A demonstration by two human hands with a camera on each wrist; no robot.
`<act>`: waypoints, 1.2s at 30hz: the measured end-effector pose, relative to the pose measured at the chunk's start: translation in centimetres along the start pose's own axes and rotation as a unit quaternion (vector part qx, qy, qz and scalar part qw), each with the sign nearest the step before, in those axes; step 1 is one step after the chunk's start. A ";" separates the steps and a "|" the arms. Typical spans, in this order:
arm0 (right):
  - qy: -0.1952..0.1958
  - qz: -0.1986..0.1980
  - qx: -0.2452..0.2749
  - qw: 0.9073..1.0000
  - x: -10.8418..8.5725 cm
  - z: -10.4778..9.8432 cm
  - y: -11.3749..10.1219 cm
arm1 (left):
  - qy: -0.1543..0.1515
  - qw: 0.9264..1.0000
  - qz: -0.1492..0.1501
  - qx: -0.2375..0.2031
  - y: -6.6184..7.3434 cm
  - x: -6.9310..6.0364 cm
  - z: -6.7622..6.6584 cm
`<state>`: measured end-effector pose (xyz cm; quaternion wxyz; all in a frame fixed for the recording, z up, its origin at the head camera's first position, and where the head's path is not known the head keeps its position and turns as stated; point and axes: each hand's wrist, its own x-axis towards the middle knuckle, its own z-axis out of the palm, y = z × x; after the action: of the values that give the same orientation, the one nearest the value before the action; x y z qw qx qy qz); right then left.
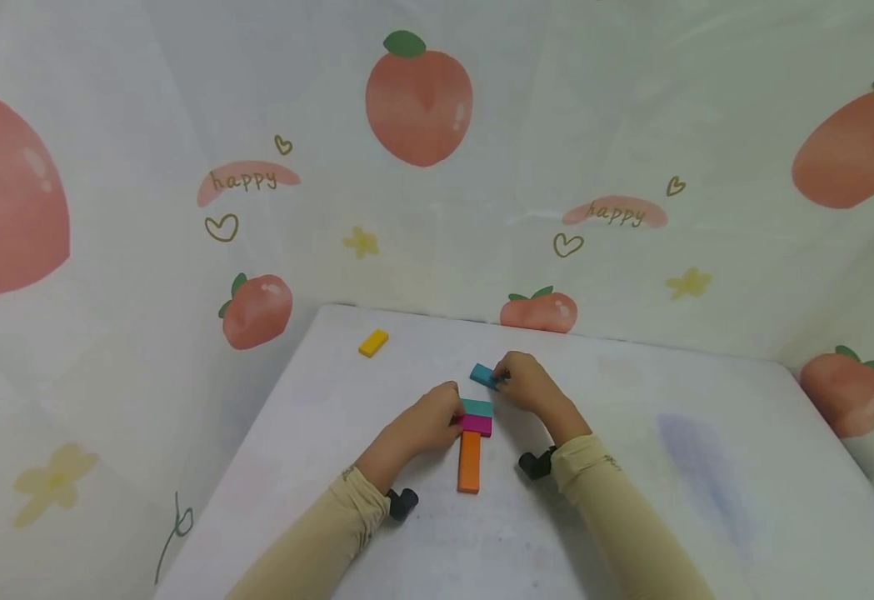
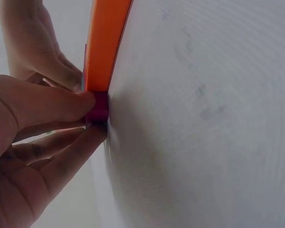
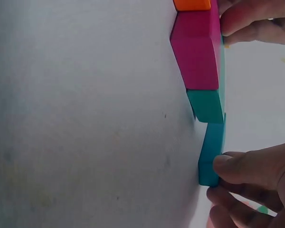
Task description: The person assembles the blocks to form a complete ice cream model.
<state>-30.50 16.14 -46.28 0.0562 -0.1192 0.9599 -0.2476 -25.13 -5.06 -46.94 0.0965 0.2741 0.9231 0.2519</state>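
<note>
We see the left hand (image 1: 427,417) with its thumb and fingers pinching the left end of the magenta block (image 1: 477,426); the teal block (image 1: 477,408) lies flush along the far side of the magenta one, and how much of it is inside that grip we cannot tell. The orange block (image 1: 470,463) lies lengthwise toward us, its far end meeting the near side of the magenta block, so we read the three as a T on the white table (image 1: 287,442). We see the right hand (image 1: 530,382) pinching the right end of the blue block (image 1: 482,376) between thumb and fingers, just beyond the teal block and apart from it; whether it rests fully on the table we cannot tell. Well apart, toward the far left corner, we find the yellow block (image 1: 373,343) lying alone, and behind everything we see a pale backdrop (image 1: 451,225) printed with red fruit, hearts and yellow flowers
</note>
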 end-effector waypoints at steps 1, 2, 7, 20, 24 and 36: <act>-0.003 0.001 0.001 1.000 0.0 0.0 -0.1 | -0.001 1.000 -0.002 0.000 0.0 0.0 0.0; -0.004 0.002 0.003 1.000 0.0 0.0 -0.2 | -0.001 1.000 -0.004 0.000 0.0 0.1 -0.1; -0.010 -0.002 0.011 1.000 -0.3 -0.1 -0.6 | 0.003 1.000 0.004 0.003 0.2 0.0 -0.2; -0.024 -0.045 0.002 0.999 -0.8 -0.2 -0.8 | 0.003 1.000 0.022 0.002 0.5 0.2 -0.5; -0.029 -0.056 0.006 0.998 -1.0 -0.2 -0.9 | 0.001 1.000 0.016 0.003 0.4 0.3 -0.5; -0.049 -0.057 0.003 0.997 -1.6 0.4 -1.2 | 0.001 1.000 0.012 -0.011 -0.1 -0.1 0.1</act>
<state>-28.65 15.36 -45.92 0.0890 -0.1858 0.9468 -0.2472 -25.03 -5.14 -47.02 0.0952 0.2839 0.9170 0.2635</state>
